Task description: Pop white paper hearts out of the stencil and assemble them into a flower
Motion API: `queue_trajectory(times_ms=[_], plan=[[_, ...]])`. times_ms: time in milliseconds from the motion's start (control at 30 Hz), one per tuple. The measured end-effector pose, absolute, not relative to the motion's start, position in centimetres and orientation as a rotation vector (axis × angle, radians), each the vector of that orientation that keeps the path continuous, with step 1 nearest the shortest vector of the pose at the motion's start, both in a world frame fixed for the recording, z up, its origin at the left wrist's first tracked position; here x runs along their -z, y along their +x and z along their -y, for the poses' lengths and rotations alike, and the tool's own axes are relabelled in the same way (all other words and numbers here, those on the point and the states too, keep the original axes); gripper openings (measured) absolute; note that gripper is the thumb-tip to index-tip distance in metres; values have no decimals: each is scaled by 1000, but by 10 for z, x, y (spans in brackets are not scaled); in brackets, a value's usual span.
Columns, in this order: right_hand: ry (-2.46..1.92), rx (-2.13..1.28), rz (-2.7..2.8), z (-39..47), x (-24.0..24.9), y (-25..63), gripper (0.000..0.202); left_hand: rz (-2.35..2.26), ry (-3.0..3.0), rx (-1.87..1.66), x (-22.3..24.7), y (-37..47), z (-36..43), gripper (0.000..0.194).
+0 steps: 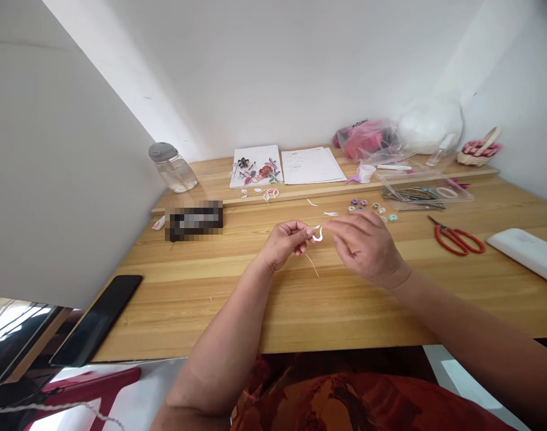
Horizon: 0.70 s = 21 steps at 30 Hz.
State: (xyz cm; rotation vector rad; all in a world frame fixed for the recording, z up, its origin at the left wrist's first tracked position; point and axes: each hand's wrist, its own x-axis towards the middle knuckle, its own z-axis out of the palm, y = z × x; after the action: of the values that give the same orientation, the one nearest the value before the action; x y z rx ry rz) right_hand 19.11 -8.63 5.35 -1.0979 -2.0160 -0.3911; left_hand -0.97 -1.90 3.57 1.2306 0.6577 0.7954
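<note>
Pinched between the thumb and fingers of my left hand (287,242) is a small white curved piece (319,237), roughly U-shaped. A thin yellowish strand (313,265) hangs below that hand toward the table; whether it joins the white piece, I cannot tell. My right hand (367,246) is just to the right, its index fingertip at the upper end of the piece. The right thumb stands apart from the fingers, and nothing shows between them. Beyond the right hand lie several small spools of coloured thread (393,218), some partly hidden by it.
Red-handled scissors (457,239) and a white case (529,254) lie at right. Behind are a clear plastic box (457,190), papers (313,166) and flower pieces (265,172). A water bottle (172,167), a blurred dark object (195,220) and a phone (97,320) are at left.
</note>
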Motion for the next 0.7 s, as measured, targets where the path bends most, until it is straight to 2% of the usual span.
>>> queue_trajectory(times_ms=[133,200,267,400,700], plan=[[-1327,-401,1738,70,-57,197,25,-619,1351,-761,-40,-10,23,36],[-1292,-797,1722,62,-56,198,30,-587,1400,-714,-42,-10,26,35],[-1201,-1021,1707,57,-52,196,33,-565,1429,-665,-43,-9,28,35],[-1152,-1084,1646,57,-42,189,30,-552,1432,-611,-42,-7,30,37],[-1313,-763,1597,61,-31,187,18,-693,1336,-701,-31,-1,26,36]])
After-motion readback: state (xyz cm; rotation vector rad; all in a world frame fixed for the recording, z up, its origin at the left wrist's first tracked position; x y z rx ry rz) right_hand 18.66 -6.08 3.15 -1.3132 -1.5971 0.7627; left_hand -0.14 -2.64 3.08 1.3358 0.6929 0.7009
